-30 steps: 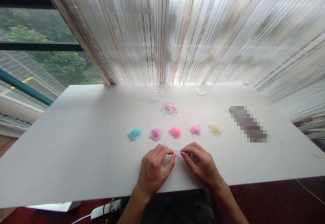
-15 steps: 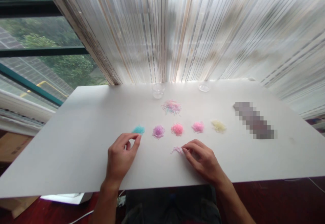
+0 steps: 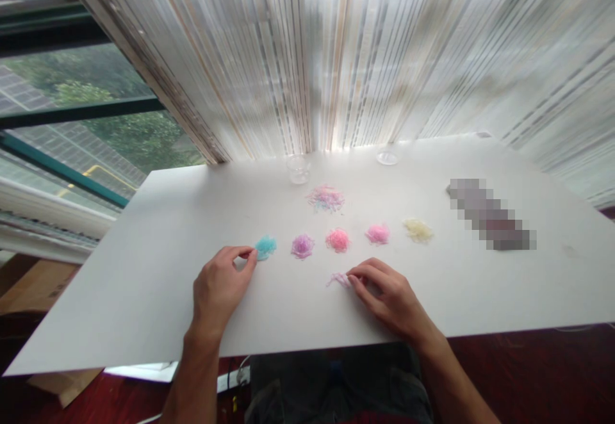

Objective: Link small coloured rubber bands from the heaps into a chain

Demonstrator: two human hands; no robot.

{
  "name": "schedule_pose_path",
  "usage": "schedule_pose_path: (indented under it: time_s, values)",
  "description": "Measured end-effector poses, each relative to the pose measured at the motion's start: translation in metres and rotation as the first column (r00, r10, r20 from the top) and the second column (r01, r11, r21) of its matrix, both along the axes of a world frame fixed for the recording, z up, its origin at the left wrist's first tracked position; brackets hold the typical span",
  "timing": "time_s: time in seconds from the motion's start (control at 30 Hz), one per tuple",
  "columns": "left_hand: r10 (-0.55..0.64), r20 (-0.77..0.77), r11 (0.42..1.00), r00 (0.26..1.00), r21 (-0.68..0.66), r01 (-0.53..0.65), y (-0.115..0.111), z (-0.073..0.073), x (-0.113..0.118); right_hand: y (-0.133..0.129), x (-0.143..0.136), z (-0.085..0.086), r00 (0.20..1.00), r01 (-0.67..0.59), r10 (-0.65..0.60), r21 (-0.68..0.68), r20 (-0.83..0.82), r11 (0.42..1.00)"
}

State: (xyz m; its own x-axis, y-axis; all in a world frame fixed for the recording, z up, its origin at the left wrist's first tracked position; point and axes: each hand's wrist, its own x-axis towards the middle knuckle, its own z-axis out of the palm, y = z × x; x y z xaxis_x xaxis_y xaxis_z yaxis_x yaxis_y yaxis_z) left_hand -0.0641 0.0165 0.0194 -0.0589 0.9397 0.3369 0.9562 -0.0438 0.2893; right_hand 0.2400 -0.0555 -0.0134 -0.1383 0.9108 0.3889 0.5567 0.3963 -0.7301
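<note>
While the flat white table [image 3: 144, 289] spreads around them, my left hand [image 3: 217, 289] and right hand [image 3: 387, 293] sit well apart, thumb and fingertips close; whether either clamps a piece, I can't tell. A turquoise heap of thin plastic-looking strands [image 3: 266, 246] lies at my left fingertips, a smaller lilac cluster of strands [image 3: 338, 278] at my right. A light pinch should avoid scattering them.

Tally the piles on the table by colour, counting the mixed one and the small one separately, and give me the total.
Teal pile: 1
Purple pile: 1
Pink: 2, a coral-pink pile and a light-pink pile
Pale yellow pile: 1
Mixed-colour pile: 1
Small pinkish-lilac pile by the right hand: 1
Total: 7
</note>
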Motion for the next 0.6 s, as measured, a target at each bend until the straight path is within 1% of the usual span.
schedule_pose_path:
  time_s: [0.2,0.4,0.5,0.57,0.6]
  values:
    - [0.066,0.029,0.996,0.997,-0.062,-0.064,0.001,0.0,-0.005,0.0,0.0,0.0,1.0,0.005,-0.005,-0.009,-0.005,1.0]
    - [0.057,0.069,0.997,0.996,-0.054,-0.053,-0.002,-0.004,-0.015,0.0,0.001,-0.001,1.0,0.002,-0.002,-0.008,0.022,1.0]
    - [0.005,0.095,1.0,0.995,0.024,-0.007,-0.006,-0.005,-0.013,0.001,0.001,-0.002,0.998,-0.022,0.021,0.023,0.057,0.999]
    - [-0.082,0.133,0.991,0.988,0.113,0.067,-0.012,-0.005,-0.003,0.001,0.0,-0.003,0.994,-0.034,0.029,0.044,0.101,0.998]
    - [-0.146,0.153,0.982,0.977,0.146,0.124,-0.016,-0.005,0.006,0.001,-0.001,-0.003,0.992,-0.033,0.027,0.046,0.127,0.998]
